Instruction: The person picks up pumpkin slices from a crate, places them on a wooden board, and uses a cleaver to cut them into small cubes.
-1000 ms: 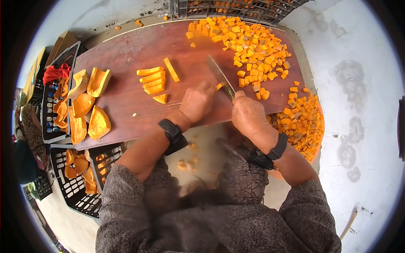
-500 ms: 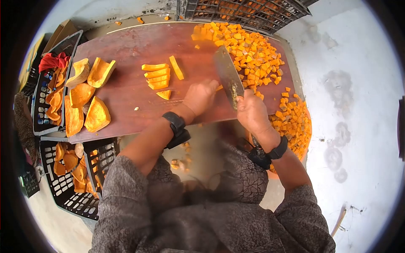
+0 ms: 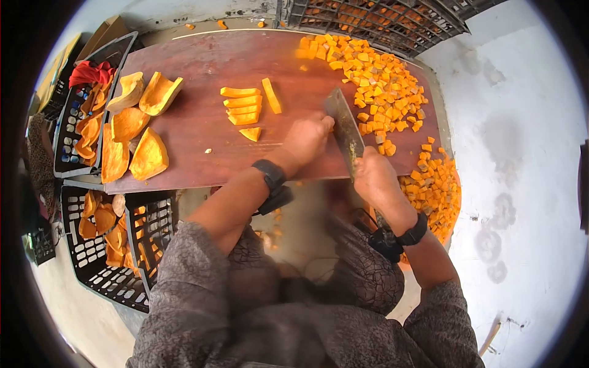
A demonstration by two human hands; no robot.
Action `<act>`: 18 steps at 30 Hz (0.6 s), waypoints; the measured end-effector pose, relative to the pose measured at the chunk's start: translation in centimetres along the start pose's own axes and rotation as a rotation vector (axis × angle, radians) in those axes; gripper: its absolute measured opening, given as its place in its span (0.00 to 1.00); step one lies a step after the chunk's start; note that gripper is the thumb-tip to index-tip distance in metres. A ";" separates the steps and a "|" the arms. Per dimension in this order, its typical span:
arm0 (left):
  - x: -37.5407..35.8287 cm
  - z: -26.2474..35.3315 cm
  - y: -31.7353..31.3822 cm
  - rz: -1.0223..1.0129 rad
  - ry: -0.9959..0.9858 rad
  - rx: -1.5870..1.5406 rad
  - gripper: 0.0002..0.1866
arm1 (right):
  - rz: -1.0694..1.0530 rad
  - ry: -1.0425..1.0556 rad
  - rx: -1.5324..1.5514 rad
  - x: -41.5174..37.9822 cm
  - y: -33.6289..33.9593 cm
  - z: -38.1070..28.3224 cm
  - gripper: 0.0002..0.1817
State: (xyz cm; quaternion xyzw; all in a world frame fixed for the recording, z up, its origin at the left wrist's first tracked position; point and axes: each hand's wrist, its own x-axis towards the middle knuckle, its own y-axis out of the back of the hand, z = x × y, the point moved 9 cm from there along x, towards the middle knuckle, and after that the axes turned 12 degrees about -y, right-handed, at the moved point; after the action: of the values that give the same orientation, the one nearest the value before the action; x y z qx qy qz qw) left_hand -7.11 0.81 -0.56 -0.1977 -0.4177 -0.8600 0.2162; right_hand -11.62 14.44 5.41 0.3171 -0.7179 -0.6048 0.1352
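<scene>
My right hand (image 3: pixel 377 182) is wrapped round the handle of a cleaver (image 3: pixel 345 127), its broad blade pointing away from me over the dark red board (image 3: pixel 196 147). Left of the blade, my left hand (image 3: pixel 307 142) has curled fingers, with the fingertips close to the steel; whatever they hold is hidden. Several cut pumpkin strips (image 3: pixel 243 103) lie left of this hand, along with a lone upright strip (image 3: pixel 271 96) and a small wedge (image 3: pixel 250 134). To the right of the blade spreads a heap of pumpkin cubes (image 3: pixel 385 83).
Large pumpkin pieces (image 3: pixel 149 154) sit at the board's left end. Black crates (image 3: pixel 98 270) with pumpkin pieces stand left and below. More cubes fill an orange container (image 3: pixel 432 193) by the right edge. Another crate (image 3: pixel 374 21) stands behind, near the white wall (image 3: pixel 509 153).
The view has shifted, so the scene sits further right. Cleaver and right hand have come nearer to me. An orange bit seen between left fingers and blade no longer shows.
</scene>
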 end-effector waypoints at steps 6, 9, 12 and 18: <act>0.1 0.4 0.0 -0.014 -0.019 -0.011 0.08 | 0.114 0.065 -0.030 3.2 -1.4 -1.3 0.07; -0.1 1.0 0.5 -0.035 -0.090 0.020 0.10 | 0.235 -0.022 0.023 5.5 0.0 -0.5 0.07; -0.1 1.8 2.3 -0.002 -0.134 0.012 0.11 | 0.228 -0.078 0.092 5.3 1.8 0.8 0.08; 1.1 0.7 7.8 0.041 0.017 0.433 0.10 | 0.060 -0.079 0.352 2.7 3.0 0.8 0.10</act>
State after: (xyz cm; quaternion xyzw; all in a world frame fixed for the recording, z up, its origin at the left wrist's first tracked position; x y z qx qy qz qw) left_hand -3.70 -3.22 5.34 -0.1477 -0.5868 -0.7473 0.2745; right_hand -15.05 13.61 7.51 0.2902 -0.8265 -0.4776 0.0673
